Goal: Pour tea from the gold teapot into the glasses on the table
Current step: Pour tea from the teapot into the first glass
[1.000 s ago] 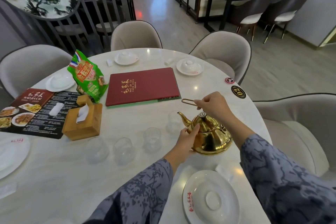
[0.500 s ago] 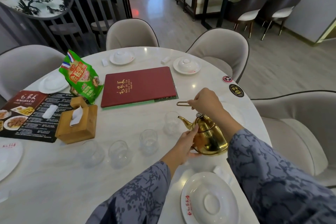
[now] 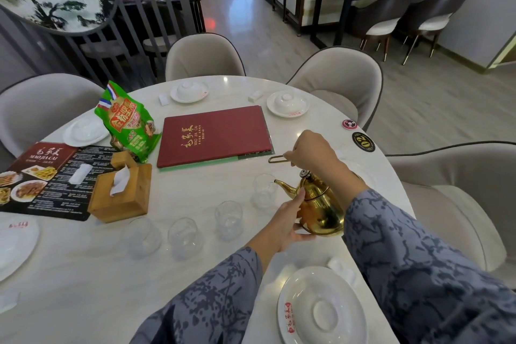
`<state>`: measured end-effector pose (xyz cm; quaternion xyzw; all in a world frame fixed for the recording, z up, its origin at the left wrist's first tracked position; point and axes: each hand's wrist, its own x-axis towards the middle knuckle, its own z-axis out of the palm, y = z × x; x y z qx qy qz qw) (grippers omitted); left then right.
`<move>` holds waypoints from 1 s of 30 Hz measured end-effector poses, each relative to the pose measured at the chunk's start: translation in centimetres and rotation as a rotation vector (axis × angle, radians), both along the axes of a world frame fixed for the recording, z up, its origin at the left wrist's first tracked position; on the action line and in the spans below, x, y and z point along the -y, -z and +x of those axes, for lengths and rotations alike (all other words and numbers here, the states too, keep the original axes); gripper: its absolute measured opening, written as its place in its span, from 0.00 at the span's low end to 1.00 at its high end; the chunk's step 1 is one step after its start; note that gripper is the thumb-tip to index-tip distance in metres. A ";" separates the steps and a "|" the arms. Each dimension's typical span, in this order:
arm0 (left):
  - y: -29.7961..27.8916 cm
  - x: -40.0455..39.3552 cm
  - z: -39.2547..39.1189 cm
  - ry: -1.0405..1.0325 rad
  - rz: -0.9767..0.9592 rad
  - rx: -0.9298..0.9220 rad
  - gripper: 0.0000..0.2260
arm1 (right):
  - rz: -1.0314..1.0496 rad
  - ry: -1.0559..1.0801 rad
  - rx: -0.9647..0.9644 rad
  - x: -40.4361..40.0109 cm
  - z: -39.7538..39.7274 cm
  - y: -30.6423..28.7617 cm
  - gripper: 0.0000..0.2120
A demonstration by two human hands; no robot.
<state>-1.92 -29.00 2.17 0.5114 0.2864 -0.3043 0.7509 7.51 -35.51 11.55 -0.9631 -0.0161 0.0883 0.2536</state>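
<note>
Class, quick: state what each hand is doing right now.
Left hand: open, pressed against the gold teapot at its side.
Right hand: closed, gripping the teapot's handle.

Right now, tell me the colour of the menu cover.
Dark red menu cover with gold lettering; head view.

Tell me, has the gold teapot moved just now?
Yes: the gold teapot has lifted slightly toward the red menu, tipping spout-first at the nearest glass.
</note>
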 end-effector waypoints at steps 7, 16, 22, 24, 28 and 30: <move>-1.1 0.1 -0.2 0.022 -0.010 0.016 0.22 | -0.029 -0.019 -0.008 0.0 0.1 -0.9 0.14; -2.2 0.3 -0.4 0.029 -0.044 0.032 0.22 | -0.079 -0.026 -0.007 0.0 0.1 -2.0 0.10; -3.0 0.6 -0.5 0.036 -0.058 0.041 0.24 | -0.123 -0.050 -0.004 -0.1 0.3 -2.8 0.06; -3.3 0.7 -0.5 0.039 -0.062 0.046 0.25 | -0.134 -0.058 -0.002 0.0 0.4 -3.1 0.05; -3.7 0.8 -0.5 0.046 -0.074 0.056 0.28 | -0.130 -0.061 0.007 0.1 0.4 -3.5 0.06; -3.8 0.8 -0.6 0.053 -0.076 0.063 0.28 | -0.128 -0.060 0.013 0.1 0.4 -3.7 0.06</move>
